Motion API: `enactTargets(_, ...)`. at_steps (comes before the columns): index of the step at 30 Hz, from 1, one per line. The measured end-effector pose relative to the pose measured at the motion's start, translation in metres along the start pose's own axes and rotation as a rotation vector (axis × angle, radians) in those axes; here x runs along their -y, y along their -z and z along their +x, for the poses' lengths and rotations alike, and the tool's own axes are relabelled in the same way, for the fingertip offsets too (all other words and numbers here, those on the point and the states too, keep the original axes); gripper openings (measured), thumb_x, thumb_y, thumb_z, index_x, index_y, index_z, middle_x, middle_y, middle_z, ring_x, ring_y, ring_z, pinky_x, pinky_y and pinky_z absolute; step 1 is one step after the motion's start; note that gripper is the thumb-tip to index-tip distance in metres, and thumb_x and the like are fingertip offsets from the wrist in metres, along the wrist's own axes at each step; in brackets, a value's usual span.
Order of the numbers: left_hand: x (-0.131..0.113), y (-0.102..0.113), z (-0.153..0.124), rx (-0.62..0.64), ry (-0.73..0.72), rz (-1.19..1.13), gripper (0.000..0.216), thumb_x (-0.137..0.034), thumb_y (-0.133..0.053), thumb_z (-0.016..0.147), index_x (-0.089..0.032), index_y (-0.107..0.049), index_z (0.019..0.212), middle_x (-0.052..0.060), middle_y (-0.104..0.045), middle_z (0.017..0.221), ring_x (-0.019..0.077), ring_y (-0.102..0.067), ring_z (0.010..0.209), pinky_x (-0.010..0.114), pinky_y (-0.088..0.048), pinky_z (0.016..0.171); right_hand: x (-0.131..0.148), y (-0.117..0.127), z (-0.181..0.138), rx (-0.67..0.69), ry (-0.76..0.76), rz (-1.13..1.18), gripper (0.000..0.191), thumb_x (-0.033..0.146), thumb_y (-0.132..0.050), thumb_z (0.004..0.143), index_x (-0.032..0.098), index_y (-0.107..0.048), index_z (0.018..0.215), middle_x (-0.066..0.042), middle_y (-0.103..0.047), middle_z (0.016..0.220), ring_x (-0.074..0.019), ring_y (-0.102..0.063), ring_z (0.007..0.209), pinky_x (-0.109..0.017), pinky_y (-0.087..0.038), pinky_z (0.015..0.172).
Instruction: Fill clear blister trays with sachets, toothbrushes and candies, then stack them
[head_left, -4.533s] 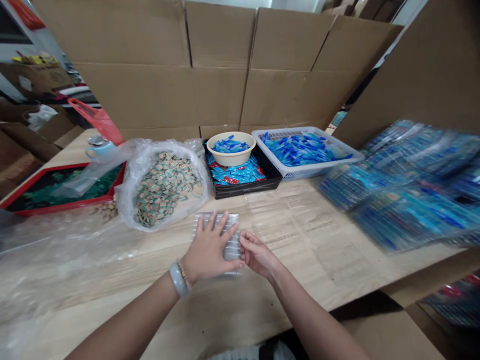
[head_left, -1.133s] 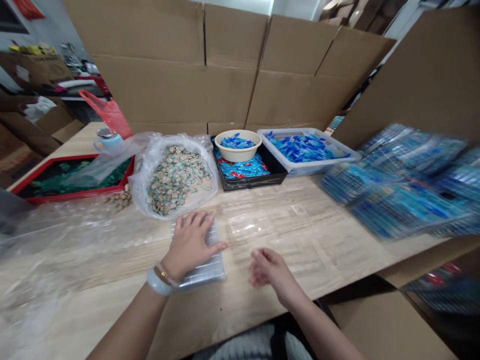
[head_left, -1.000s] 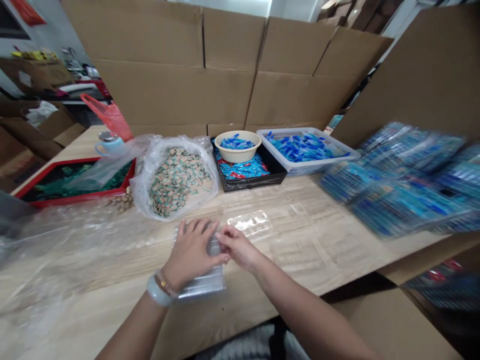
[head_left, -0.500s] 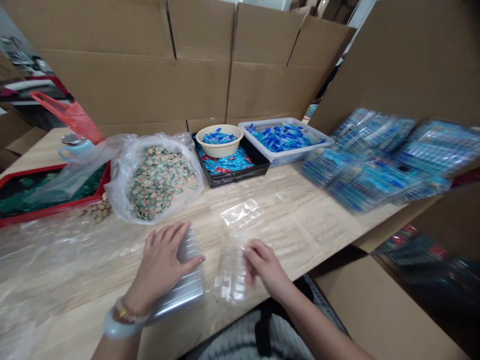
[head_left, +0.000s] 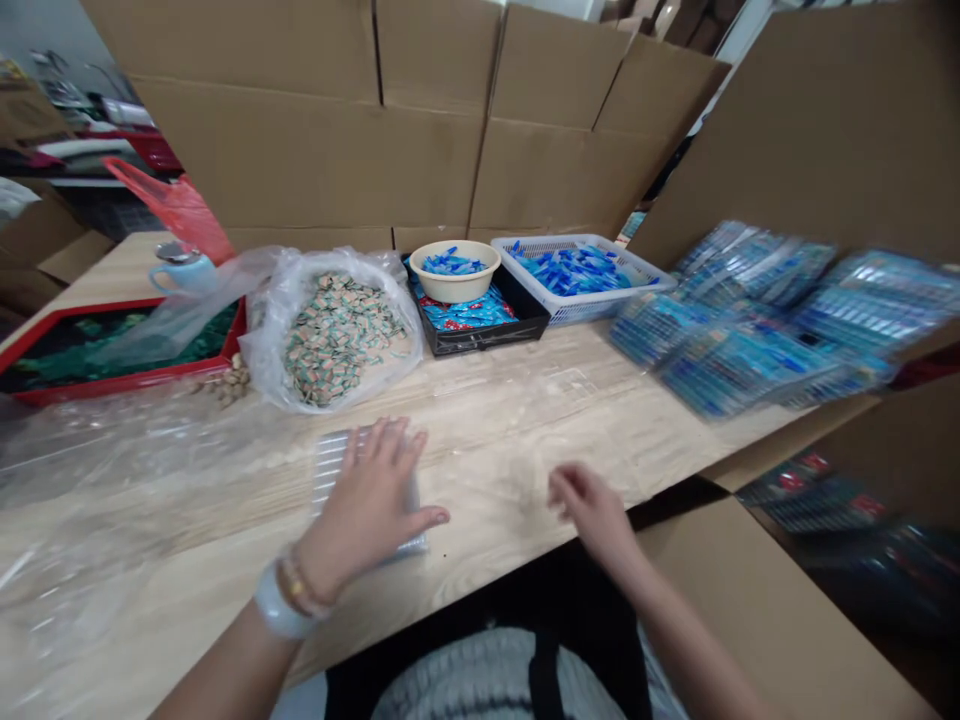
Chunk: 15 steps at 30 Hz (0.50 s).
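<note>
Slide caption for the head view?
Left hand spread over ribbed plastic, right hand apart from it; cream bowl beyond.

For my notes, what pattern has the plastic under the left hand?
Pale parallel stripes on the plastic; see head view.

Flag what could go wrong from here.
1. The left hand lies spread on the ribbed clear plastic; a sideways push might slide it across the table.
2. The right hand is blurred, so I can't tell whether it holds anything; a clear piece could go unnoticed against the pale wood.
3. The cream bowl sits on blue packets in the black tray; a knock might tip it.
</note>
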<state>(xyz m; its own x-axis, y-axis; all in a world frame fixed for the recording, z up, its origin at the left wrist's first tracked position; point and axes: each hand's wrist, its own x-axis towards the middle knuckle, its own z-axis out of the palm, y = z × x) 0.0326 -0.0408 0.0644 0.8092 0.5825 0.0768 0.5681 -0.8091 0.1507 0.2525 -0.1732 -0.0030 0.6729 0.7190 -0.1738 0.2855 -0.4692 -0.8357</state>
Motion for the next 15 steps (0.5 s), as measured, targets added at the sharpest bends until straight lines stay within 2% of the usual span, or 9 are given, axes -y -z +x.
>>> enactTargets(2, -0.035, -0.003, 0.005, 0.030, -0.100, -0.052, 0.066, -0.054, -0.047, 0.071, -0.020, -0.035, 0.126, 0.009, -0.027, 0.137, 0.0294, -0.016, 0.126, 0.050, -0.013, 0.101, 0.017, 0.013, 0.054, -0.229, 0.279, -0.334, 0.033, 0.036, -0.046, 0.075, 0.016, -0.052, 0.101, -0.014, -0.053, 0.104, -0.0242, -0.050, 0.096, -0.036, -0.041, 0.076)
enactTargets(3, -0.053, -0.008, 0.009, 0.079, -0.147, -0.080, 0.060, -0.049, -0.047, 0.074, -0.020, -0.036, 0.126, 0.008, -0.028, 0.136, 0.0287, -0.018, 0.126, 0.048, -0.015, 0.102, 0.025, 0.016, 0.082, -0.236, 0.351, -0.496, 0.039, 0.032, -0.047, 0.075, 0.015, -0.049, 0.109, -0.016, -0.047, 0.115, -0.0265, -0.042, 0.107, -0.038, -0.036, 0.084)
enactTargets(4, -0.071, -0.016, 0.013, 0.150, -0.157, -0.093, 0.053, -0.041, -0.046, 0.076, -0.018, -0.040, 0.124, 0.010, -0.032, 0.134, 0.0299, -0.022, 0.124, 0.049, -0.017, 0.100, 0.033, 0.016, 0.107, -0.210, 0.379, -0.634, 0.046, 0.031, -0.051, 0.072, 0.015, -0.046, 0.115, -0.016, -0.041, 0.122, -0.0281, -0.036, 0.113, -0.040, -0.031, 0.088)
enactTargets(6, -0.097, -0.038, 0.018, 0.247, -0.014, -0.053, 0.041, -0.022, -0.041, 0.079, -0.015, -0.047, 0.119, 0.014, -0.037, 0.130, 0.0336, -0.028, 0.121, 0.055, -0.019, 0.097, 0.043, 0.013, 0.144, -0.085, 0.375, -0.836, 0.056, 0.035, -0.056, 0.069, 0.017, -0.043, 0.119, -0.015, -0.041, 0.123, -0.0304, -0.033, 0.115, -0.043, -0.025, 0.091)
enactTargets(7, -0.106, -0.051, 0.018, 0.251, 0.080, -0.030, 0.039, -0.015, -0.037, 0.080, -0.015, -0.049, 0.117, 0.014, -0.039, 0.129, 0.0333, -0.032, 0.119, 0.056, -0.019, 0.097, 0.045, 0.010, 0.154, -0.030, 0.356, -0.902, 0.058, 0.039, -0.057, 0.067, 0.018, -0.043, 0.119, -0.015, -0.044, 0.120, -0.0314, -0.034, 0.113, -0.045, -0.024, 0.090)
enactTargets(9, -0.114, -0.072, 0.015, 0.235, 0.153, -0.007, 0.039, -0.009, -0.033, 0.080, -0.014, -0.053, 0.112, 0.015, -0.044, 0.124, 0.0308, -0.041, 0.112, 0.054, -0.023, 0.096, 0.045, 0.001, 0.162, 0.025, 0.315, -0.965, 0.057, 0.045, -0.056, 0.066, 0.019, -0.045, 0.117, -0.015, -0.050, 0.113, -0.0325, -0.040, 0.108, -0.048, -0.025, 0.087)
enactTargets(11, -0.115, -0.085, 0.007, 0.225, 0.130, -0.013, 0.037, -0.007, -0.032, 0.079, -0.014, -0.058, 0.105, 0.013, -0.052, 0.114, 0.0267, -0.048, 0.103, 0.047, -0.032, 0.093, 0.042, -0.009, 0.158, 0.019, 0.273, -0.957, 0.051, 0.046, -0.054, 0.068, 0.018, -0.050, 0.111, -0.016, -0.052, 0.108, -0.0325, -0.046, 0.101, -0.049, -0.027, 0.083)
enactTargets(15, -0.120, -0.092, 0.003, 0.246, 0.087, -0.029, 0.037, -0.007, -0.030, 0.079, -0.021, -0.060, 0.096, 0.008, -0.057, 0.098, 0.0215, -0.053, 0.091, 0.036, -0.045, 0.077, 0.040, -0.031, 0.137, 0.000, 0.278, -0.782, 0.039, 0.040, -0.053, 0.071, 0.011, -0.056, 0.095, -0.018, -0.055, 0.096, -0.0304, -0.053, 0.088, -0.050, -0.028, 0.079)
